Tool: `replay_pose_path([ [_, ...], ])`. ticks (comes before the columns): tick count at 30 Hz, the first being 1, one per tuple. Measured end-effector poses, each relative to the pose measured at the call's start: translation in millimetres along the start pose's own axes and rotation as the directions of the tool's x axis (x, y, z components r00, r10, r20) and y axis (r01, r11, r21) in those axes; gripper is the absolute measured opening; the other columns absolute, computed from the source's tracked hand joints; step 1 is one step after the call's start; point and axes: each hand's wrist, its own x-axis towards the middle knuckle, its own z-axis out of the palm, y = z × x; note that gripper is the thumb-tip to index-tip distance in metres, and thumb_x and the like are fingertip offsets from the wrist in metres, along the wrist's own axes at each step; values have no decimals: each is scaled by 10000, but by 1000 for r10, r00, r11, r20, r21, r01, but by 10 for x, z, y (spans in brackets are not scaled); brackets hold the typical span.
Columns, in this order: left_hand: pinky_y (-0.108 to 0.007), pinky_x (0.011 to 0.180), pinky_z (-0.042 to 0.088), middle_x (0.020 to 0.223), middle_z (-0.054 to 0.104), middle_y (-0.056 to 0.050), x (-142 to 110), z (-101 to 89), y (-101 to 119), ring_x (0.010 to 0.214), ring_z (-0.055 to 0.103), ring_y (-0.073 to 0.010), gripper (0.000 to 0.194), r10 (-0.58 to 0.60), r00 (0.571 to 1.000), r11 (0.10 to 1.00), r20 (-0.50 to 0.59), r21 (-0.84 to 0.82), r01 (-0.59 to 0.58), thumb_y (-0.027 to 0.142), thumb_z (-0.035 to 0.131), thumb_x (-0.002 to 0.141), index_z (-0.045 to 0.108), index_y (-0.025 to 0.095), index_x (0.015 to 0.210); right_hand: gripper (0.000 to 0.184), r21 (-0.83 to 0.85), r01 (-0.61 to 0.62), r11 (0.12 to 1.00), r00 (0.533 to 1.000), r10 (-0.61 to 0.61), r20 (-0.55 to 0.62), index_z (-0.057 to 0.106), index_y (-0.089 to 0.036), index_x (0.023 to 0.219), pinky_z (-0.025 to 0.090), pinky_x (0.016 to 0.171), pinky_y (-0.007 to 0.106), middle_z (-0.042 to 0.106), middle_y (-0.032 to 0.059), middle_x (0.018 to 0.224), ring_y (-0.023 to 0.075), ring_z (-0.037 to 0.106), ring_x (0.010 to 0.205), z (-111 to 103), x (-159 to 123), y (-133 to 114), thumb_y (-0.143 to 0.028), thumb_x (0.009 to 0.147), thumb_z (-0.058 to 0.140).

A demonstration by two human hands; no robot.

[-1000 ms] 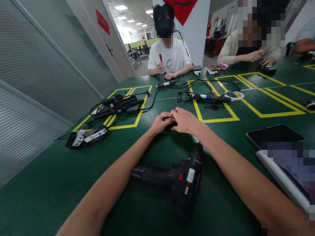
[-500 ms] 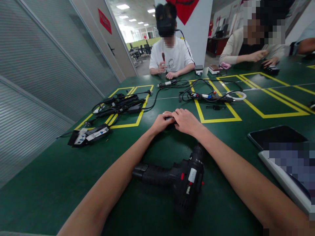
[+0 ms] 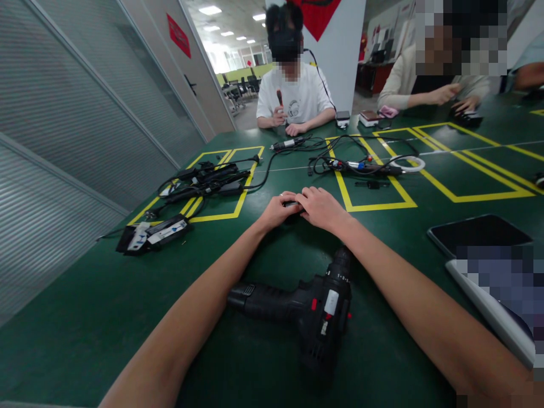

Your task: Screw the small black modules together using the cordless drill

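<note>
Left hand (image 3: pixel 277 213) and right hand (image 3: pixel 322 208) clasp a small dark object (image 3: pixel 291 203) (mostly hidden) between them.

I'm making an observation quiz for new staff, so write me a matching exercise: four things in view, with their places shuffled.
Things
1. drill
2. screwdriver
3. cable pile
4. small dark object

Places
A. between the left hand and right hand, mostly hidden
B. in a co-worker's hand
C. between the person's forearms
D. over yellow tape, left of both hands

Pairs: 1-C, 2-B, 3-D, 4-A
</note>
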Motion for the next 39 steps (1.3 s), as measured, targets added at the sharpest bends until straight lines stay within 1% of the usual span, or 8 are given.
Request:
replay_pose_path([
  [10,-369,948,440,1115,638,-81,19,6,-77,997,597,-208,568,-38,999,996,-7,-81,37,332,706,729,557,169,1252,280,493,-208,845,971,238,3,539,-216,1007,427,739,316,555,32,992,186,547,844,185,5,177,-240,770,685],
  [22,-430,1027,407,1245,564,-144,4,58,-128,1148,546,-266,791,-104,993,993,-56,-63,100,340,772,635,448,147,1331,280,517,-191,834,981,172,86,575,-194,976,439,764,298,550,40,979,165,542,815,114,4,243,-165,707,649],
  [27,-454,1146,291,1458,416,-166,-62,-205,159,1376,373,-296,712,-140,984,986,-108,-111,128,416,678,745,431,158,1361,192,558,-233,796,956,292,-17,638,-173,956,449,716,304,630,50,901,170,559,760,24,22,293,-234,779,596],
  [29,-436,1169,258,1422,465,-128,-210,-351,514,1372,382,-281,625,-82,994,996,-75,9,83,417,667,764,499,181,1317,167,608,-264,748,916,391,-83,660,-166,908,454,701,306,657,49,851,171,571,737,17,15,398,-256,804,564],
  [31,-419,1150,297,1363,533,-82,-462,-432,954,1322,446,-267,566,-58,984,992,170,117,39,407,666,771,544,235,1296,192,683,-289,671,846,513,-145,671,-157,871,462,692,306,672,52,805,172,587,720,58,-24,555,-278,824,530],
  [35,-393,1019,439,1395,524,-89,-1119,-249,1634,1203,551,-301,830,-192,744,964,639,265,21,399,783,619,479,284,1382,202,807,-348,478,655,739,-155,672,-149,829,487,692,319,679,56,746,179,623,692,269,-211,900,-290,795,531],
  [37,-421,1019,432,1431,480,-123,-1380,-35,1740,1231,530,-316,869,-266,730,913,629,407,-18,344,725,656,377,268,1448,189,836,-383,392,557,820,-130,669,-146,811,496,696,324,671,55,719,183,640,693,388,-318,1021,-279,770,541],
  [39,-443,1010,426,1405,488,-156,-1531,171,1723,1242,516,-323,792,-298,803,843,516,537,-32,254,632,697,369,238,1444,191,854,-414,315,502,862,-74,666,-144,815,498,655,318,667,54,707,183,641,673,475,-396,1087,-271,759,535],
])
